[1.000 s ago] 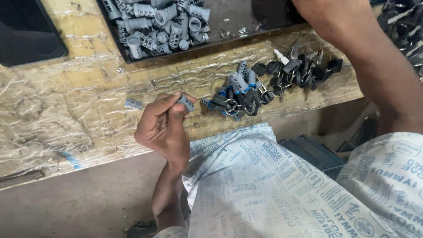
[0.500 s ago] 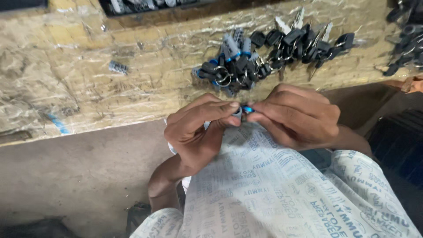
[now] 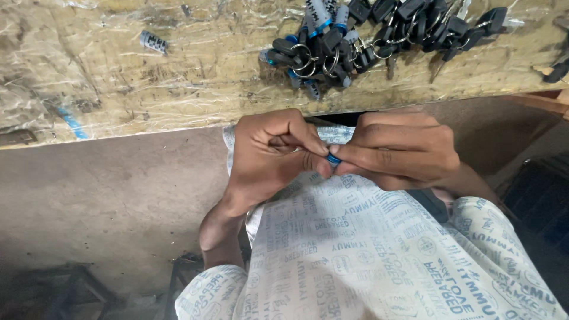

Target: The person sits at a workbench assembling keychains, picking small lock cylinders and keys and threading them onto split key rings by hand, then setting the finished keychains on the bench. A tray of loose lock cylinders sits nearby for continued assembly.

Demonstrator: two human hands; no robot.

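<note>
Left hand (image 3: 269,151) and right hand (image 3: 397,148) both pinch one small blue part (image 3: 333,159), fingertips touching. Bench edge (image 3: 178,121) just at 12 o'clock; key pile (image 3: 367,35) beyond at 1 o'clock, well apart.

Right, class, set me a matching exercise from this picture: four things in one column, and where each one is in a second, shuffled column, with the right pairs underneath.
Things
1. small blue part
2. heap of key rings with black fobs
3. lone grey ribbed piece
4. printed white cloth

Places
A. alone on the bench top, far left
B. over the person's lap, under both hands
C. pinched between the fingers of the left hand and the right hand
D. piled on the bench top, right of centre, by its front edge

Pairs: 1-C, 2-D, 3-A, 4-B
</note>
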